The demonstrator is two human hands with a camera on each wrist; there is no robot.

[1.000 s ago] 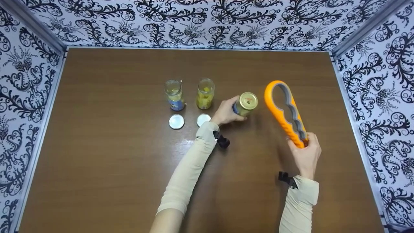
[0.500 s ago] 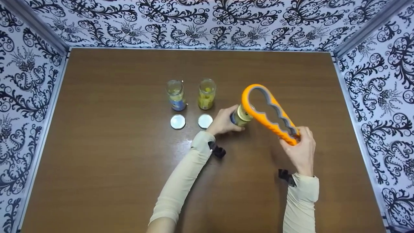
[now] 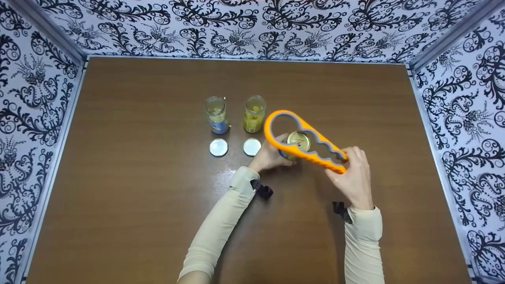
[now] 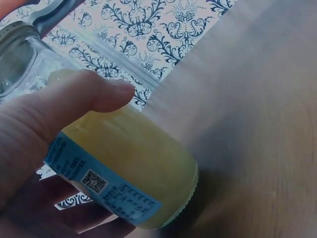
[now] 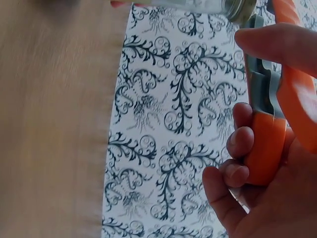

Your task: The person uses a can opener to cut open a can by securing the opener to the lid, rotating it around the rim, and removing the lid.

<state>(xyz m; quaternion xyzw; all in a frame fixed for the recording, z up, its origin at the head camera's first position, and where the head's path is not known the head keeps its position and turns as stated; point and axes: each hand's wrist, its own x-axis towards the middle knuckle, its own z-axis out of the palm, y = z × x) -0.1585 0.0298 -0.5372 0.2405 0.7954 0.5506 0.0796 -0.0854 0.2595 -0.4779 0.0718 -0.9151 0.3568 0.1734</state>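
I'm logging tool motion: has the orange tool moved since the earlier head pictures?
Yes. In the head view, the orange tool has moved left, closer to the stationary right-hand white lid.

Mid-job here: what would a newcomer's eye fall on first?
Probably the bright orange tool in the right hand first: in the head view, its opening frames the gold lid of the jar that the left hand grips. Then two open jars standing farther back to the left, each with a round white lid lying in front.
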